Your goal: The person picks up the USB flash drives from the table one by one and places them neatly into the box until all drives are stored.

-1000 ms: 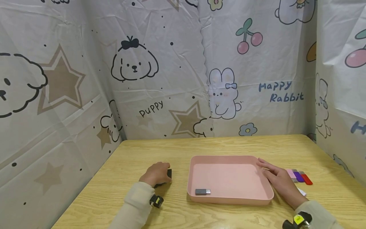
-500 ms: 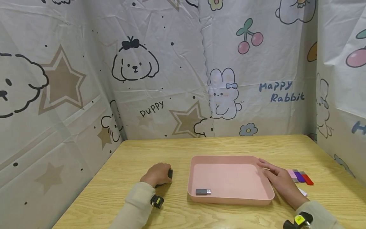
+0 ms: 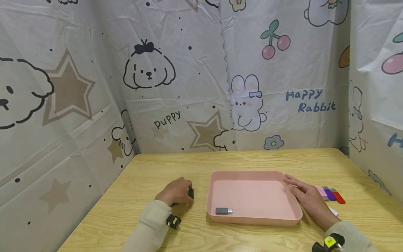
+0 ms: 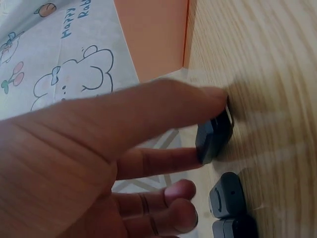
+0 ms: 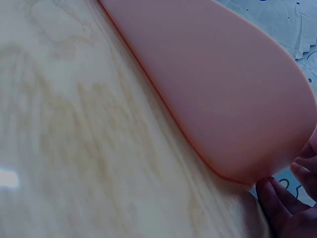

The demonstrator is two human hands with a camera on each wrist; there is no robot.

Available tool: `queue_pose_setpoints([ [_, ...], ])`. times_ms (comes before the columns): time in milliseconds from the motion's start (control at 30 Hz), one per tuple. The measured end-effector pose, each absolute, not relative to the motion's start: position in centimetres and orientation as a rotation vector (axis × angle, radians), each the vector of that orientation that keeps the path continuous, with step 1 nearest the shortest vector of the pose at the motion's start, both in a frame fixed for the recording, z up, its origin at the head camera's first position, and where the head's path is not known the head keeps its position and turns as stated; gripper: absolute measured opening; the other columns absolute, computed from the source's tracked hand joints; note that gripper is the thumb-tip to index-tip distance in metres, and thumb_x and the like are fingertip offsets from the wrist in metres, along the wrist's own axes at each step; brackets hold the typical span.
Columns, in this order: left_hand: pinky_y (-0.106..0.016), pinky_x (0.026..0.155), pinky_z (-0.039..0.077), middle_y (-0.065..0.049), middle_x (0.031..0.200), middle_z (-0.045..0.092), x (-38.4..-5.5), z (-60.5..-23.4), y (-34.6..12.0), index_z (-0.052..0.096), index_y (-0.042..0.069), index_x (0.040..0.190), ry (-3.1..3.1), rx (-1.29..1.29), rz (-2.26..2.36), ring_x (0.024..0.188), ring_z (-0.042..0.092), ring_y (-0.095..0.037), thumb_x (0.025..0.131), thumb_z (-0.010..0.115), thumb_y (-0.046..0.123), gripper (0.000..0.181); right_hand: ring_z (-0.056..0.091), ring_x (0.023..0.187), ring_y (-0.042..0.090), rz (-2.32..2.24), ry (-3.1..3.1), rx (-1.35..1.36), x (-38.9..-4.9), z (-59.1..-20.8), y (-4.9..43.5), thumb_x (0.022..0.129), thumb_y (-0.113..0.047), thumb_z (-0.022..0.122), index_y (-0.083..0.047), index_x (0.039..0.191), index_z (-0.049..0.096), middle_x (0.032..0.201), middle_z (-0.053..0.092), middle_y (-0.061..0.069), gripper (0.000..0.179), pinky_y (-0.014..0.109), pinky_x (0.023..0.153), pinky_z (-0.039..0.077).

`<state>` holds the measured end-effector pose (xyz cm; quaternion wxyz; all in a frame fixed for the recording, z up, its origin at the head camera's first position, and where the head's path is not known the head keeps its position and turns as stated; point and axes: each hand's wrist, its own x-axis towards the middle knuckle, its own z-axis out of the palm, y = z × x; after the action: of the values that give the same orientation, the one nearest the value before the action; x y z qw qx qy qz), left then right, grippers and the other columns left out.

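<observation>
Between thumb and index finger, my left hand (image 3: 176,190) pinches a small black USB flash drive (image 4: 214,136), close over the table left of the tray. Two more dark sticks (image 4: 228,196) lie beside it in the left wrist view, under the other, loosely bent fingers. A shallow pink tray (image 3: 252,223) stands in the middle, with a grey USB flash drive (image 3: 221,211) in its near left corner, metal plug to the right. My right hand (image 3: 310,201) rests against the tray's right side, its fingers extended along the rim.
Right of my right hand lie a pink stick (image 3: 322,193), a purple stick (image 3: 330,194) and a red stick (image 3: 338,197) in a row. A white item (image 3: 333,211) is partly hidden by that hand. Printed sheets (image 3: 176,70) wall the wooden table (image 3: 176,162).
My left hand has moved slightly right toward the tray, with the black flash drive between its fingers. The right hand, the tray and the grey flash drive have stayed put.
</observation>
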<state>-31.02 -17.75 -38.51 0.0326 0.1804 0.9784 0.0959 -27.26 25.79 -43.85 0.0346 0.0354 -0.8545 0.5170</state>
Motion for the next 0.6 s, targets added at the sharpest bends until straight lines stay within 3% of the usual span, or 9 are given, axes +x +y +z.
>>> queue_pose_setpoints([
  [400,-0.037,0.064,0.044,-0.005,0.099,0.049,-31.06,-38.46,-17.27,0.062,0.013,0.106,3.046,0.647,0.359,0.070,0.048,-0.020,0.074,0.077,0.035,0.041,0.018,0.143,0.040,1.595,-2.633,0.099,-27.32,-43.81,25.74,0.102,-0.033,0.046,-0.011,0.143,0.046,0.157,0.025,0.008,0.047,0.057,0.108,0.026],
  [600,-0.037,0.067,0.044,-0.004,0.098,0.051,-31.08,-37.98,-16.94,0.059,0.012,0.103,3.057,0.738,0.393,0.072,0.049,-0.020,0.074,0.074,0.034,0.039,0.018,0.143,0.040,1.600,-2.635,0.094,-27.25,-43.77,25.72,0.102,-0.034,0.046,-0.011,0.144,0.046,0.157,0.025,0.008,0.047,0.056,0.108,0.026],
])
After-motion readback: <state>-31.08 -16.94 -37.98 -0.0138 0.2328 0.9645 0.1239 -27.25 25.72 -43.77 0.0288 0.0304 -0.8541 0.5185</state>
